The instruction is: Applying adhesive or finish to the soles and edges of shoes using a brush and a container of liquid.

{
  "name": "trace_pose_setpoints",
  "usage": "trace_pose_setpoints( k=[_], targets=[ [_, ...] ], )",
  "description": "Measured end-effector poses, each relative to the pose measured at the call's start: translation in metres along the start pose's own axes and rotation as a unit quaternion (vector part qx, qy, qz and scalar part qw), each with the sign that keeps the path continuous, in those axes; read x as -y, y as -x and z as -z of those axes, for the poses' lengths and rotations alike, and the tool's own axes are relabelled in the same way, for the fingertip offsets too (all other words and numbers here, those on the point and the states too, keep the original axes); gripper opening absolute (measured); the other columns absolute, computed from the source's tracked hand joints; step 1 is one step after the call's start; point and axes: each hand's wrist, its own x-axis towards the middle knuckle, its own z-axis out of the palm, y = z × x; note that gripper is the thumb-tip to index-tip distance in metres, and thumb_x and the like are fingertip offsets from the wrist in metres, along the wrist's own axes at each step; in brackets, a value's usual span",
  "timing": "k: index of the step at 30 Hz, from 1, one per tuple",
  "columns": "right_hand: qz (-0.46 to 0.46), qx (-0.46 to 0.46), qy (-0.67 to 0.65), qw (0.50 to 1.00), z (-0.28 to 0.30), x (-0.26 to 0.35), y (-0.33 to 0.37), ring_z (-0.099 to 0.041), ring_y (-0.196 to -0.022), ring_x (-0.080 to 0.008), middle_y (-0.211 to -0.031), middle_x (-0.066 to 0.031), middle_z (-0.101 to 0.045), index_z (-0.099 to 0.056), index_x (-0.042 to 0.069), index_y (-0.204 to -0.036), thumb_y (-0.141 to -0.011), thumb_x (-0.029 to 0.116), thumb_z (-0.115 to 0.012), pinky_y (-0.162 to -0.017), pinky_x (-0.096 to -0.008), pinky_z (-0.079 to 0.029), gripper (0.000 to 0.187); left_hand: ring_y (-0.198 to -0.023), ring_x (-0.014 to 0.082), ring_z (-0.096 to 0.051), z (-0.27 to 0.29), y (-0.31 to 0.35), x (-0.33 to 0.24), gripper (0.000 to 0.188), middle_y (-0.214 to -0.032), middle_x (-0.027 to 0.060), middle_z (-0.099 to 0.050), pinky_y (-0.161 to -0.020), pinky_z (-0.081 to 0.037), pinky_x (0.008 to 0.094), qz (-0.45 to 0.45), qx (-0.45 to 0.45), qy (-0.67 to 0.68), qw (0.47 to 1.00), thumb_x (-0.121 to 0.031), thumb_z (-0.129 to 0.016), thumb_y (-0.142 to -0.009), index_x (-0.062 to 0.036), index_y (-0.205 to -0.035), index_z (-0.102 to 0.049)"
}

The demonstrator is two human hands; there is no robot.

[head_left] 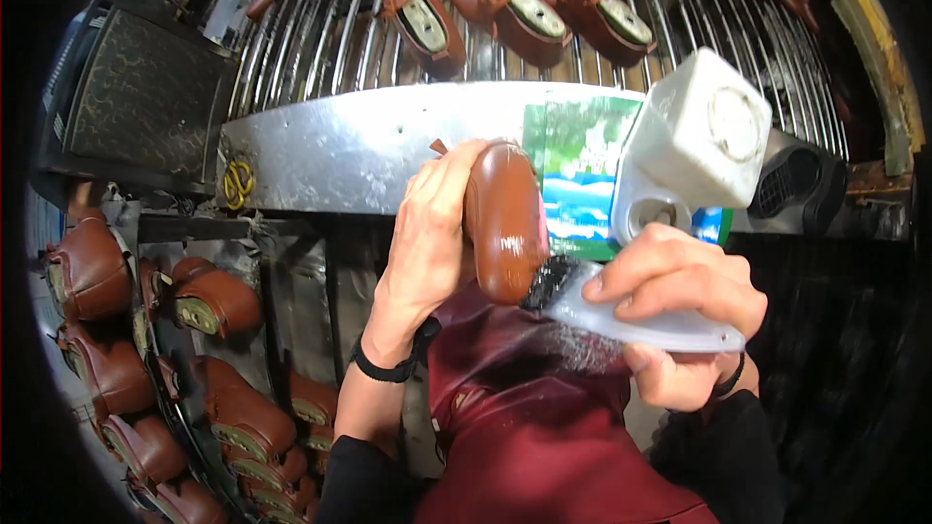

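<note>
A glossy brown leather shoe [503, 223] is gripped from its left side by my left hand [425, 231], with the toe pointing down toward me. My right hand [689, 296] is closed around the translucent handle of a brush [670, 334]. The brush's black bristles touch the lower right side of the toe, and wet-looking highlights show on the leather. Just beyond my right hand, a white plastic jug [701, 126] with an opening cut in its side rests on the bench. The fingertips of my left hand are partly hidden behind the shoe.
A metal bench [340, 150] spans the front, with a green-and-blue sheet [581, 189] and yellow-handled scissors [236, 184]. Behind it, brown shoes [424, 27] sit on a rack of metal bars [340, 63]. Black soles [791, 184] lie right; more brown shoes [221, 301] fill racks left.
</note>
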Motion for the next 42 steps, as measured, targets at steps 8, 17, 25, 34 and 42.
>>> trace_pose_setpoints(
  k=[8, 17, 25, 34, 42],
  targets=[
    [-0.21, -0.211, -0.062, 0.953, -0.005, -0.075, 0.051, -0.071, -0.076, -0.0235, -0.104, -0.0234, -0.076, -0.07, -0.009, -0.098, -0.088, 0.012, -0.074, -0.069, -0.0328, -0.057, 0.023, -0.124, 0.0271, -0.065, 0.0, -0.013, 0.072, 0.094, -0.134, 0.0093, -0.066, -0.11, -0.053, 0.0414, 0.132, 0.006, 0.321, 0.938, 0.005, -0.097, -0.055, 0.0025, -0.141, -0.058],
    [-0.246, -0.448, 0.099, 0.854, 0.0, -0.065, 0.126, -0.067, -0.059, -0.0132, -0.081, -0.0091, -0.071, -0.071, -0.006, -0.111, -0.103, 0.013, -0.074, -0.05, -0.0239, -0.05, 0.02, -0.114, 0.0274, -0.07, -0.02, 0.072, 0.053, 0.098, -0.128, 0.0185, -0.07, -0.106, -0.054, 0.0407, 0.159, -0.112, 0.487, 0.852, -0.037, -0.095, -0.067, 0.0124, -0.141, -0.056],
    [-0.316, -0.532, -0.089, 0.78, -0.013, -0.079, 0.118, -0.067, -0.052, -0.015, -0.077, -0.0113, -0.071, -0.067, -0.005, -0.1, -0.107, 0.019, -0.068, -0.043, -0.0274, -0.053, 0.025, -0.119, 0.0269, -0.07, -0.051, 0.126, 0.035, 0.091, -0.129, 0.0206, -0.072, -0.108, -0.051, 0.0377, 0.235, -0.059, 0.478, 0.844, -0.031, -0.095, -0.07, 0.0151, -0.14, -0.06],
    [-0.279, -0.412, -0.321, 0.806, -0.003, -0.05, 0.063, -0.064, -0.051, -0.0218, -0.078, -0.0165, -0.072, -0.067, -0.003, -0.097, -0.1, 0.013, -0.067, -0.043, -0.0321, -0.048, 0.016, -0.11, 0.0247, -0.073, -0.038, 0.115, 0.016, 0.085, -0.12, 0.02, -0.075, -0.103, -0.054, 0.0358, 0.24, -0.001, 0.505, 0.829, -0.03, -0.091, -0.07, 0.0154, -0.136, -0.063],
    [-0.258, -0.292, -0.197, 0.9, -0.047, -0.019, 0.097, -0.062, -0.062, -0.0079, -0.087, -0.0184, -0.078, -0.068, -0.007, -0.089, -0.097, 0.003, -0.068, -0.058, -0.0251, -0.05, 0.013, -0.103, 0.0236, -0.074, -0.032, 0.115, 0.02, 0.07, -0.117, 0.0184, -0.075, -0.096, -0.058, 0.0369, 0.267, 0.005, 0.57, 0.777, -0.031, -0.083, -0.082, 0.0129, -0.133, -0.063]
  ],
)
